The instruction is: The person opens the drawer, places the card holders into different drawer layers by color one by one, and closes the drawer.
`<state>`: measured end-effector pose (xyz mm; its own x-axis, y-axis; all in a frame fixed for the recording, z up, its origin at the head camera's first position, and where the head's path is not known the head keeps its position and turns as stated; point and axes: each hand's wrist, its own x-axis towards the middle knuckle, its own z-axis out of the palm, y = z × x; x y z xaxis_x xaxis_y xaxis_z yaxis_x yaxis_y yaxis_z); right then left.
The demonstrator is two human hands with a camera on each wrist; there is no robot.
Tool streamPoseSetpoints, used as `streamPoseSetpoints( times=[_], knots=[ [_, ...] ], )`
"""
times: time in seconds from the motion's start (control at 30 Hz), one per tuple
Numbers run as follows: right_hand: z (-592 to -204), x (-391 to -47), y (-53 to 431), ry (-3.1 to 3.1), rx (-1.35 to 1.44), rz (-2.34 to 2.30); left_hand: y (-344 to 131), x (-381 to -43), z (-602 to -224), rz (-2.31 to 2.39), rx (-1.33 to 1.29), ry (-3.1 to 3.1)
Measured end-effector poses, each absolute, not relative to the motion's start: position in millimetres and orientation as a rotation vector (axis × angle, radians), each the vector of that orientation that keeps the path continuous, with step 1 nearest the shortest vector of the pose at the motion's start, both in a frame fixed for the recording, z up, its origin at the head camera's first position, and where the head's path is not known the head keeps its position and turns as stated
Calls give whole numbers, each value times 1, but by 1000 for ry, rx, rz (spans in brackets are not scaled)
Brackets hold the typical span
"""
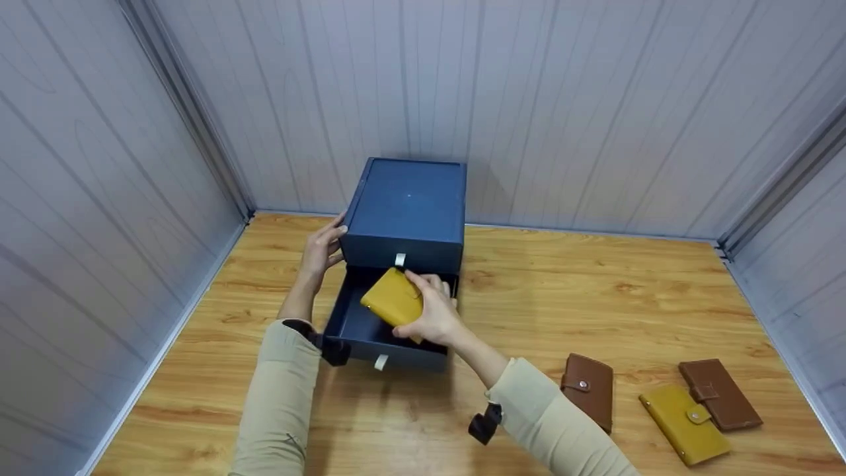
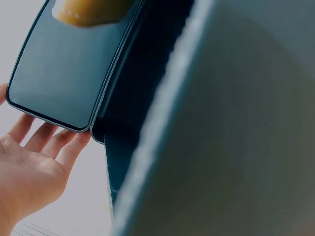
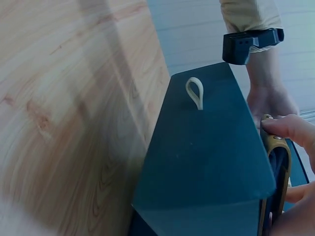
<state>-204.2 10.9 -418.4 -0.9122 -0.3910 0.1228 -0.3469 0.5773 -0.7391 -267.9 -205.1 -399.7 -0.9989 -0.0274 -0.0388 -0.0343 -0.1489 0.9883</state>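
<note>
A dark blue two-drawer box (image 1: 410,205) stands near the back wall, with its lower drawer (image 1: 416,356) pulled out. My right hand (image 1: 436,314) grips a yellow snap wallet (image 1: 391,295) by its edges, tilted over that drawer's opening. In the right wrist view the wallet (image 3: 278,145) shows edge-on behind the drawer front (image 3: 202,152), thumb on its near corner. My left hand (image 1: 322,248) rests against the box's left side, its fingers (image 2: 71,146) extended along the casing in the left wrist view.
On the wooden table at the right lie a brown snap wallet (image 1: 590,391), another yellow wallet (image 1: 684,423) and a second brown wallet (image 1: 720,395), these last two touching. White pull loops mark the upper and lower drawer fronts. Pale panel walls (image 1: 562,112) enclose the table.
</note>
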Motion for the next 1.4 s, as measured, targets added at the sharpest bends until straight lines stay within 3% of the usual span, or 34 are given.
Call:
streamPoseSetpoints(
  times=[0.37, 0.97, 1.4],
  knots=[
    [-423, -209, -6, 2754, -582, -1197, -202, -259, -388, 2344, -62, 2058],
    [-424, -215, -25, 2774, -569, -1165, -205, -268, -401, 2359, -76, 2078],
    [-425, -215, -17, 2686, -613, -1383, -203, -271, -403, 2379, -76, 2051]
  ],
)
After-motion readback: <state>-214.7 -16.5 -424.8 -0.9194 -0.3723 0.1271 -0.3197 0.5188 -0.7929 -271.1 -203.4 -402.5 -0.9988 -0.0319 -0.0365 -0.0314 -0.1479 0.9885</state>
